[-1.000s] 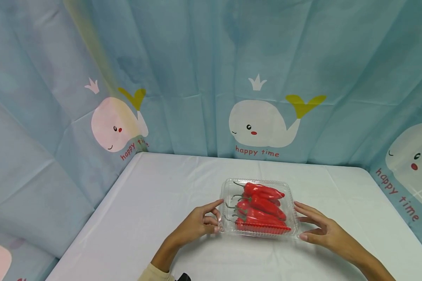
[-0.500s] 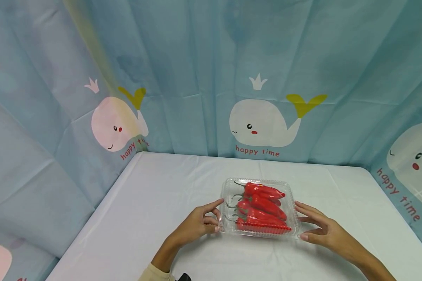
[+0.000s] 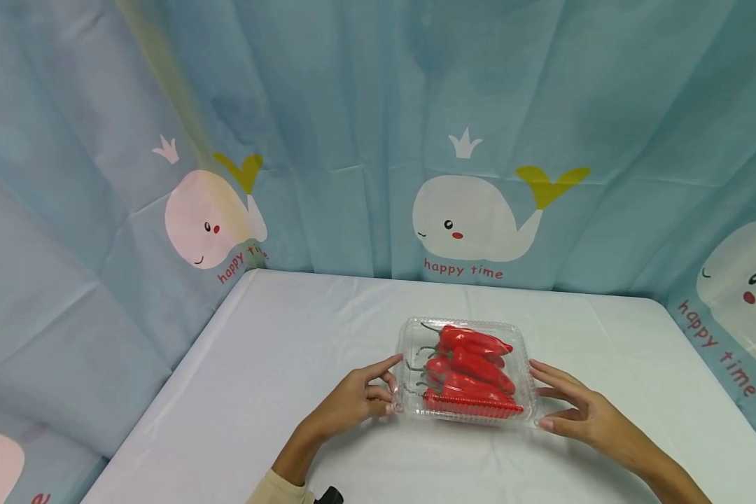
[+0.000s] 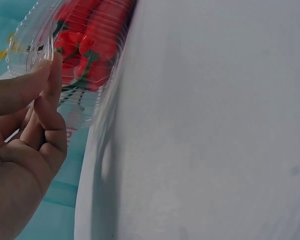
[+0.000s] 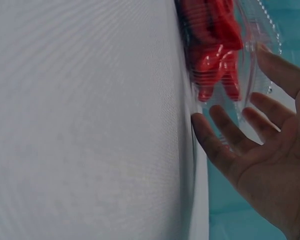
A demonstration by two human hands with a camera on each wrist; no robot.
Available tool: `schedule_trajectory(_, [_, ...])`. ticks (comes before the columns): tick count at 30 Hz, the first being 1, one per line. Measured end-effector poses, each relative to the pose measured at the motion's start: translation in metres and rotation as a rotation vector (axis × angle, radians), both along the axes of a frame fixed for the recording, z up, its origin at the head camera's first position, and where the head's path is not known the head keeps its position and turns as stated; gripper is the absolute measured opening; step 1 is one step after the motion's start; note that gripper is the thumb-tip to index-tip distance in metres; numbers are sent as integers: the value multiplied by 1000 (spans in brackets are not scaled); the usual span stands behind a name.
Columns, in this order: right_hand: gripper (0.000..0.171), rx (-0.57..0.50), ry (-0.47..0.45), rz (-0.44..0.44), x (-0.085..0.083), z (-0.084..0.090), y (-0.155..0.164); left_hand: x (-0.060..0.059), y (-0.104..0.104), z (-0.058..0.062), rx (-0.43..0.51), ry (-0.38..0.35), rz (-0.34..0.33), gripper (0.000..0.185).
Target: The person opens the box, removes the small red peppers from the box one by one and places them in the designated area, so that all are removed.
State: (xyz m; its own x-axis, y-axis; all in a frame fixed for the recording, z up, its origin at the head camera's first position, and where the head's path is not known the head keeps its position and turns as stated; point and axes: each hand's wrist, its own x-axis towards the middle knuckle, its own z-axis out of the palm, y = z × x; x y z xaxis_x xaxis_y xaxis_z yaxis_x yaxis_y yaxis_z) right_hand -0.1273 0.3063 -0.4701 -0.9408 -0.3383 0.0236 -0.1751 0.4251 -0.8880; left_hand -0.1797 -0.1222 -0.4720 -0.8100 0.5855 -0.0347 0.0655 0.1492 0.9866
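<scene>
A clear plastic clamshell container [image 3: 416, 336] with its lid closed sits on the white table. Several red chili peppers [image 3: 479, 369] with green stems lie inside it. At its left side, my left hand [image 3: 353, 400] pinches the rim at the front corner between thumb and fingers, as the left wrist view shows. My right hand [image 3: 589, 416] is at the container's right side, with its thumb at the front corner and its fingers spread along the edge. In the right wrist view the thumb tip overlaps the rim, while the other fingertips stay beside the wall.
A white cloth covers the table [image 3: 277, 336]. Behind it and along both sides hangs a blue curtain [image 3: 327, 140] printed with whales. A dark object [image 3: 330, 495] shows beside the left sleeve at the bottom edge.
</scene>
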Motion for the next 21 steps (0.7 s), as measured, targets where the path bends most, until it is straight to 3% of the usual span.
schedule_trajectory(9, [74, -20, 21, 18, -1, 1, 0, -2, -2, 1, 7, -30, -15, 79])
schedule_trajectory(13, [74, -23, 32, 22, 0, 1, 0, -2, -3, 2, -25, 11, -15, 74])
schedule_trajectory(21, [71, -27, -79, -47, 4, 4, 0, -1, -2, 4, -70, 39, 14, 66])
